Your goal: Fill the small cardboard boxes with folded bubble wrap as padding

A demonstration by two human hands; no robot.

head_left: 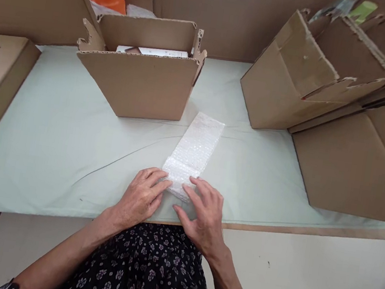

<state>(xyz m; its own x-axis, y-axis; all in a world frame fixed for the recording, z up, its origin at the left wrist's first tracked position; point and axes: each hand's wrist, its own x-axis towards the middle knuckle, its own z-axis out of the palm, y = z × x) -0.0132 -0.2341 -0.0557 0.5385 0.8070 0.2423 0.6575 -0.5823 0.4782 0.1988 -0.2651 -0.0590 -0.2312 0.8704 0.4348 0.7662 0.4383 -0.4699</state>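
Your left hand point(141, 197) and right hand point(203, 216) press flat, fingers spread, on the rolled end of the bubble wrap strip point(197, 147) at the table's point(51, 142) near edge. An open cardboard box point(140, 83) stands beyond it.

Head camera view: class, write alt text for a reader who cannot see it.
Both hands, left hand and right hand, press the near rolled end of a bubble wrap strip on a pale green table. An open cardboard box stands behind; folded cartons lie right.

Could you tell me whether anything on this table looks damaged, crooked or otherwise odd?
Mostly tidy. The bubble wrap strip lies at a slant under both hands, and the stacked cardboard boxes at the far right lean sideways with ragged, torn-looking edges.
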